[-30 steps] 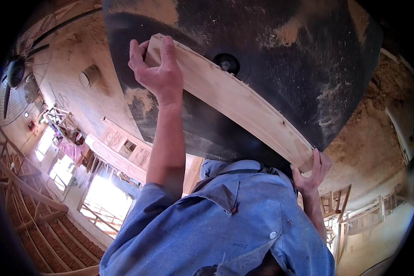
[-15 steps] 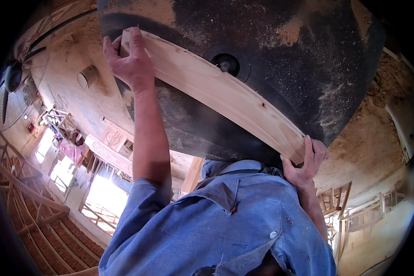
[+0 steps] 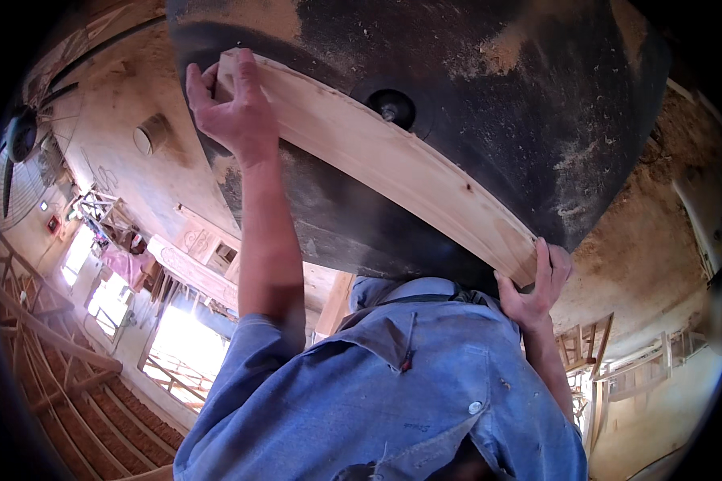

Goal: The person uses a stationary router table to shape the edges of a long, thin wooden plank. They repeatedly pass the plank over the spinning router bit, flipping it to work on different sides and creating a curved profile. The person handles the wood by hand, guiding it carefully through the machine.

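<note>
A long, pale, curved piece of wood [image 3: 393,164] lies slantwise over a dark table [image 3: 505,112], its bulging edge on the far side. Near its middle, that edge meets or nearly meets a round black spindle with a cutter [image 3: 391,107]; actual contact is too small to make out. My left hand [image 3: 237,108] grips the far-left end, fingers over the end and thumb along the top. At the near-right end my right hand [image 3: 535,280] is closed around the wood, thumb on the near side. Both hands are clear of the spindle.
Sawdust [image 3: 501,48] is scattered over the dark tabletop and heaped on the floor [image 3: 634,200] to the right. A standing fan [image 3: 22,132] is at the far left, a round bucket-like container [image 3: 151,134] on the floor. Carved wooden panels [image 3: 192,264] lie at left.
The curved wood has shifted slightly to the right along the spindle, both hands moving with it. My left hand and forearm moved most; both grips stay closed.
</note>
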`<state>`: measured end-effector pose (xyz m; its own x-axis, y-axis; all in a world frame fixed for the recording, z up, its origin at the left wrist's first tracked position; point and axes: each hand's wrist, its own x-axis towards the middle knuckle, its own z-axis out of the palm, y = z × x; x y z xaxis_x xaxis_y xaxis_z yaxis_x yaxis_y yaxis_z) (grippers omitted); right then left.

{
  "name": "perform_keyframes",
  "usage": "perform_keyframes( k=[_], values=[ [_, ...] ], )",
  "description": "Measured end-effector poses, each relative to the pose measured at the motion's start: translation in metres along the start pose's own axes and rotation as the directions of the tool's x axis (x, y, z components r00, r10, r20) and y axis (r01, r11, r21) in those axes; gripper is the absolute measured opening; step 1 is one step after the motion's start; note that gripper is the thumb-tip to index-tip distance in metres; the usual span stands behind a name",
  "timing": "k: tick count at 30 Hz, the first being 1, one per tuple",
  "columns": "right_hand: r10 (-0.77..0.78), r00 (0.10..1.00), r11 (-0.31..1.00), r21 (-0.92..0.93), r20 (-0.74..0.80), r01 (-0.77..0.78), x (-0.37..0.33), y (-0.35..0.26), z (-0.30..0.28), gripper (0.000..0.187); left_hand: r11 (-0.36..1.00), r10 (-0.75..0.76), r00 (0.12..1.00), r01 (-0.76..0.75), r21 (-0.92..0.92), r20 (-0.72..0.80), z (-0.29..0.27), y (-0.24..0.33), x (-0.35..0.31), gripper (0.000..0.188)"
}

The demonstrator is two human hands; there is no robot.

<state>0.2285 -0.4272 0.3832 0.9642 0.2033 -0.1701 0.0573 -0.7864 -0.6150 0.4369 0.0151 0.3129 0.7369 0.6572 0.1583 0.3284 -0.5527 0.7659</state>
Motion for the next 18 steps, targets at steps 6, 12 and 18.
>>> perform_keyframes(
  k=[6, 12, 18],
  values=[
    [-0.035, 0.999, 0.999, 0.011, -0.004, 0.035, 0.026, -0.018, 0.009, 0.086, 0.999, 0.019, 1.000, -0.018, -0.038, 0.013, -0.005, -0.006, 0.031, 0.079],
    [-0.044, 0.999, 0.999, 0.009, -0.017, 0.044, 0.038, -0.026, 0.014, 0.086, 0.998, 0.036, 0.999, -0.035, -0.058, 0.014, -0.008, -0.015, 0.046, 0.076],
    [-0.049, 0.999, 0.998, 0.036, -0.020, 0.049, 0.056, -0.040, 0.022, 0.085, 0.997, 0.041, 0.999, -0.042, -0.067, -0.017, -0.012, -0.023, 0.066, 0.077]
  ],
)
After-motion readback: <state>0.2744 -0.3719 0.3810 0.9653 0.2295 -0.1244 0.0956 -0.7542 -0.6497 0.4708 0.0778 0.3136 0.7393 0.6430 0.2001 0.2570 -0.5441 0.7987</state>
